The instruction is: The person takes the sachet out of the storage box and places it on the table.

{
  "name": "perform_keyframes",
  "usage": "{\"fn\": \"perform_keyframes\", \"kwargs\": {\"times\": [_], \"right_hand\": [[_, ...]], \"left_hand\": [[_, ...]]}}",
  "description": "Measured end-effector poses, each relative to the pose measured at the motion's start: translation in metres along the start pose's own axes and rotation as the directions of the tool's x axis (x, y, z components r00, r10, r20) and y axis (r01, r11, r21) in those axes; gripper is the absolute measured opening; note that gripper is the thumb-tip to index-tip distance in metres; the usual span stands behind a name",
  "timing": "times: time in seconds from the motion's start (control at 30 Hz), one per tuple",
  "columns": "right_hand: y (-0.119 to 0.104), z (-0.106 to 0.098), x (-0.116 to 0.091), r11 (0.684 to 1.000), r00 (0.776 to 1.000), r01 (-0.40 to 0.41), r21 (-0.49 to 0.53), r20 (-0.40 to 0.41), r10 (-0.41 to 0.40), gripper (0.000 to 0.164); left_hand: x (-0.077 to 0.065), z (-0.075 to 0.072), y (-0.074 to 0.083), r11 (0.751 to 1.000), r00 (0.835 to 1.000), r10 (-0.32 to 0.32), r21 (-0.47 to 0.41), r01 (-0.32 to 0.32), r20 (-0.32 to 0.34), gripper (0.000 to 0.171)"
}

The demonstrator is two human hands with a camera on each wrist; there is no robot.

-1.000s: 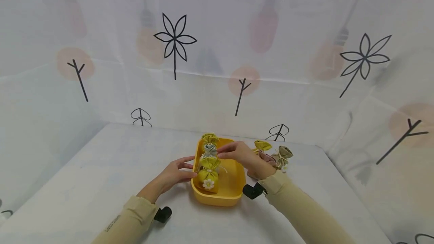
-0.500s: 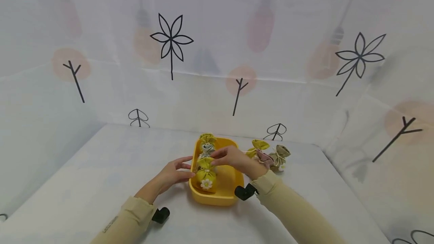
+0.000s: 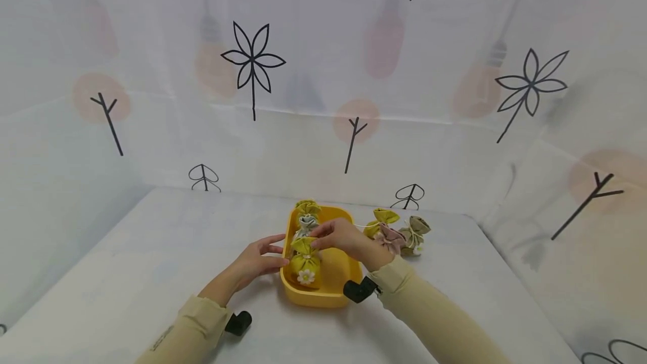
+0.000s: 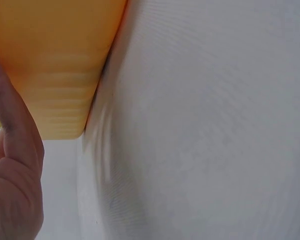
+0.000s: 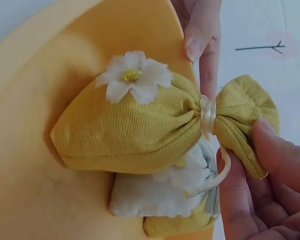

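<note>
A yellow rectangular tub (image 3: 323, 300) holds a row of small drawstring sachets along its left side. The nearest is a mustard-yellow sachet (image 3: 305, 266) with a white cloth flower; my right hand (image 3: 345, 241) pinches its gathered top between thumb and fingers. In the right wrist view, this yellow sachet (image 5: 130, 130) leans against the tub wall, partly covering a pale grey sachet (image 5: 145, 196) and another yellow one (image 5: 175, 223). My left hand (image 3: 255, 262) rests at the tub's left rim with fingers extended, its thumb touching the edge.
Right of the tub, on the white table (image 3: 202, 229), lie a yellow sachet (image 3: 385, 217), a dusty-pink sachet (image 3: 391, 238) and a tan sachet (image 3: 415, 231), bunched together. A patterned white cloth (image 3: 303, 145) hangs behind and beside the table.
My right hand has shifted left and nearer, from beside the grey sachet to the top of the front yellow one, which it pinches. My left hand stays at the tub's rim.
</note>
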State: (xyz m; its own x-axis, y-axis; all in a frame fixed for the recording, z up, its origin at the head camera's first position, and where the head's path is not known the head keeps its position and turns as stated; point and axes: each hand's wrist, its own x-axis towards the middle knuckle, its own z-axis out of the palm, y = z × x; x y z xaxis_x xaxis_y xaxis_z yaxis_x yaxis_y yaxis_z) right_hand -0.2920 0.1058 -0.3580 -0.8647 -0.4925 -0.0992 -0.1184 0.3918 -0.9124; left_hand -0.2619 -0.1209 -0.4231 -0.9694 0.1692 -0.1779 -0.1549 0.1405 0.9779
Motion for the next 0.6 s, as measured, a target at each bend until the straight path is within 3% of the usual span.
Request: {"fn": "perform_keyframes", "kwargs": {"times": [0.6], "right_hand": [[-0.002, 0.009, -0.012, 0.999, 0.989, 0.046, -0.018, -0.140, -0.048, 0.014]], "left_hand": [[-0.001, 0.001, 0.000, 1.000, 1.000, 0.008, 0.006, -0.008, 0.001, 0.073]]}}
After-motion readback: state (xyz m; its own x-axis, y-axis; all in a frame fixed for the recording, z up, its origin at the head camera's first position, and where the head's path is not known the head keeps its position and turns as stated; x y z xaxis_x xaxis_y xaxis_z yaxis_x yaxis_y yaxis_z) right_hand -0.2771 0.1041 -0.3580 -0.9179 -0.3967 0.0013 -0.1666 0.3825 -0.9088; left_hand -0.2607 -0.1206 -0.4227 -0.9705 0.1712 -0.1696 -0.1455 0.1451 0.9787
